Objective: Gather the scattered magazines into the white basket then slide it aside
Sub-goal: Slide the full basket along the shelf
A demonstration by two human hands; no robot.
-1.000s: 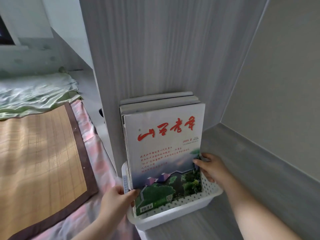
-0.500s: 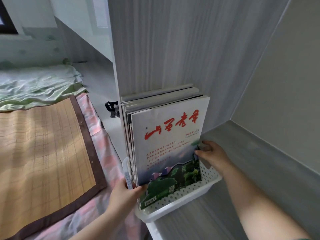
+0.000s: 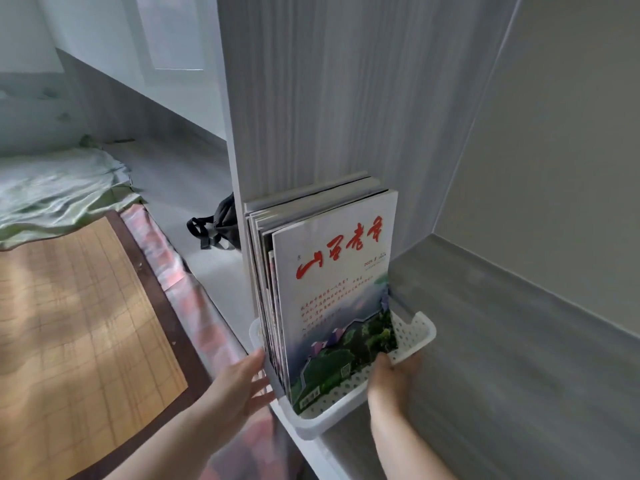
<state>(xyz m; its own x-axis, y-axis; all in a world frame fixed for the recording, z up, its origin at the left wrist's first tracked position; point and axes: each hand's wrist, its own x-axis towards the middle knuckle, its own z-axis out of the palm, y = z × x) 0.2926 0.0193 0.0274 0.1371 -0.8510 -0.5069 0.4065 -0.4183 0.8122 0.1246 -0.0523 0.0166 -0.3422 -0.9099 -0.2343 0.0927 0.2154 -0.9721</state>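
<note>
Two hands on it now! At eight o'clock the left hand (image 3: pixel 239 382), fingers straight and spread, has flattened against the white basket (image 3: pixel 424 327). The magazines (image 3: pixel 332 289) all stand inside, backed against the grey panel (image 3: pixel 311 116). At five o'clock the right hand (image 3: pixel 394 372) has dropped from the cover's edge and pinches the front rim. Gathering looks done, the slide is on.

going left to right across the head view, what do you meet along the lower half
bamboo mat → pink bedding strip → left hand → magazines → right hand → grey shelf top. The white basket spans from hand to hand, so it is left out.
</note>
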